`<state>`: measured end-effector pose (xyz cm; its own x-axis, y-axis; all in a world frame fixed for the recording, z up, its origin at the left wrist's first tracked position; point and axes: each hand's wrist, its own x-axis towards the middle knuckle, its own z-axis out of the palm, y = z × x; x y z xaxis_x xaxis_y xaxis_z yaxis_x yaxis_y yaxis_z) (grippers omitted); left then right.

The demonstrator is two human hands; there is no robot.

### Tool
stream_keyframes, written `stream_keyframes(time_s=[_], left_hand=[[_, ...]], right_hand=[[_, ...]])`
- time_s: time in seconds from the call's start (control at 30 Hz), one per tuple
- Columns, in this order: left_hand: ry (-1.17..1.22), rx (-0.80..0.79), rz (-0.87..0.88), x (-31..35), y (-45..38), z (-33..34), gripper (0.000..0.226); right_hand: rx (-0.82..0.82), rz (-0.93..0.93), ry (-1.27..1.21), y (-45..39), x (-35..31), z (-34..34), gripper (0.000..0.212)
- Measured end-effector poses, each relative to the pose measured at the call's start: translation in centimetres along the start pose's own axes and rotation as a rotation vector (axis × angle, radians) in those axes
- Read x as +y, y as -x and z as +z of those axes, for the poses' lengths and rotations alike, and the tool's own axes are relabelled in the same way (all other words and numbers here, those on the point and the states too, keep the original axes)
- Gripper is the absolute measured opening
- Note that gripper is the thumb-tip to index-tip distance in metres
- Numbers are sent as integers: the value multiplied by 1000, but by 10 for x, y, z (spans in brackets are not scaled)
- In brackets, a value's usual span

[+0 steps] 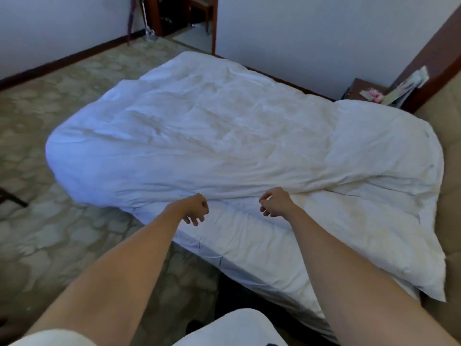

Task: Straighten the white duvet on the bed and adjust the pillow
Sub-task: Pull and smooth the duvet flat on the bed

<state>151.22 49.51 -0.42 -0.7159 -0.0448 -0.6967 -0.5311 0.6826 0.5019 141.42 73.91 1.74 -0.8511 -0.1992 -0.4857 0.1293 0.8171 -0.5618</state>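
Observation:
The white duvet (212, 136) lies spread over the bed, creased, and its near edge is rolled into a fold along the bed's side. My left hand (195, 208) and my right hand (274, 203) hover side by side just above that fold. Their fingers are loosely curled and hold nothing. Under the fold a white sheet (249, 245) shows. At the right end a white padded piece with a pointed corner (404, 258) hangs over the side; whether it is the pillow or part of the duvet I cannot tell.
A beige upholstered headboard (449, 201) stands at the right, with a dark nightstand (361, 89) holding pink things and papers behind it. Patterned carpet (62, 233) covers the floor to the left. A doorway (189, 23) opens at the far wall.

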Motion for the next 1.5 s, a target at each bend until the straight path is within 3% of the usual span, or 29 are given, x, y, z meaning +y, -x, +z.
stream_keyframes(time_s=[0.27,0.4,0.53,0.7,0.83,0.9,1.07,1.3,1.4,1.5], left_hand=[[-84,71,-28,-68,-35,-31,21],[-258,123,-41,-104,-69,-60,24],[-389,127,-53,-136,-111,-95,24],[-402,59,-79,-163,-180,-127,40],[-427,31,-91,-186,-238,-126,49],[-466,4,-91,-197,-261,-122,57],[-487,-68,-58,-223,-311,-106,69],[-441,6,-21,-218,-310,-108,77],[-425,95,-48,-199,-283,-130,79],[-387,308,-58,-172,-257,-164,61]], right_hand=[[-51,-71,257,-50,-46,72,22],[-42,-124,415,-89,-77,116,15],[-135,-258,511,-146,-105,179,22],[-175,-337,684,-220,-132,240,52],[-223,-265,796,-270,-124,275,83],[-207,-237,822,-289,-111,290,89],[19,-290,841,-322,-94,313,55],[-19,-230,710,-321,-123,287,22],[52,-316,582,-302,-157,255,21],[187,-446,538,-288,-196,221,21]])
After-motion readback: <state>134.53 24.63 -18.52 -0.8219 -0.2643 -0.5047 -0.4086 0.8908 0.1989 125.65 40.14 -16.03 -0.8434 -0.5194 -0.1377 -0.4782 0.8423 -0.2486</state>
